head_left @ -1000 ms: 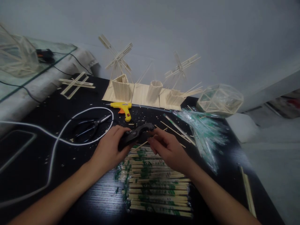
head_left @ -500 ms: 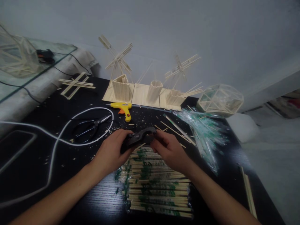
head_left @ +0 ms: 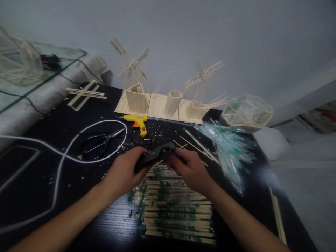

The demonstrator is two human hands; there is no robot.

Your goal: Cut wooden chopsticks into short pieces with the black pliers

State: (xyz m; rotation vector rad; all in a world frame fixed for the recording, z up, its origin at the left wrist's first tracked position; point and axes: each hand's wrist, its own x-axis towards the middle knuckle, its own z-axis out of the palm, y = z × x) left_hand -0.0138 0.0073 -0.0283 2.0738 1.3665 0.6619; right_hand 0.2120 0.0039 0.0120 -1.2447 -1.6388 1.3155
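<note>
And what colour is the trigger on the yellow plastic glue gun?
Orange trigger; the head view shows it best.

Both hands (head_left: 126,166) (head_left: 191,171) close together, fingers (head_left: 182,153) bent, forearms (head_left: 76,213) aslant

The scene is dimly lit, and a flat grey cast is spread over the wall (head_left: 168,28). Soft glare is thrown back by the table (head_left: 115,217) at lower left and along its right side; small glints are caught by the wrappers (head_left: 228,154). Shapes are stretched and detail is smeared toward the frame's edges. The tool (head_left: 154,154) is barely resolved; whether through blur or shadow cannot be told.
</note>
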